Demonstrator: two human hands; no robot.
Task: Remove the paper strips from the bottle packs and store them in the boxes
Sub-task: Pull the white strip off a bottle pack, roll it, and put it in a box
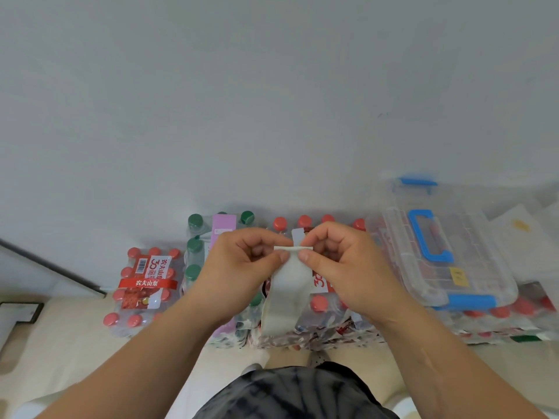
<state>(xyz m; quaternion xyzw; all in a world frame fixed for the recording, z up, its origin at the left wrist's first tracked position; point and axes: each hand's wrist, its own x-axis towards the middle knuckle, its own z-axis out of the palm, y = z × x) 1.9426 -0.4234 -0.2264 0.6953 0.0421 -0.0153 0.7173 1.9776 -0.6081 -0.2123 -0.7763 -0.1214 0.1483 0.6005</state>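
A pale paper strip (287, 294) hangs folded between both hands above the middle bottle packs. My left hand (242, 261) pinches its top edge from the left and my right hand (338, 261) pinches it from the right, thumbs almost meeting. Below stand a red-capped bottle pack (145, 291) with a red band, a green-capped pack (196, 252) with a lilac strip (223, 226), and another red-capped pack (320, 309) under the strip. A clear plastic box (447, 252) with a blue handle and clips lies shut on packs at the right.
A white wall fills the upper view behind the packs. More red-capped bottles (514, 316) sit under the clear box. Papers (520, 231) lie at the far right. A dark bar (51, 264) slants at the left. My patterned shorts (290, 394) and beige floor are below.
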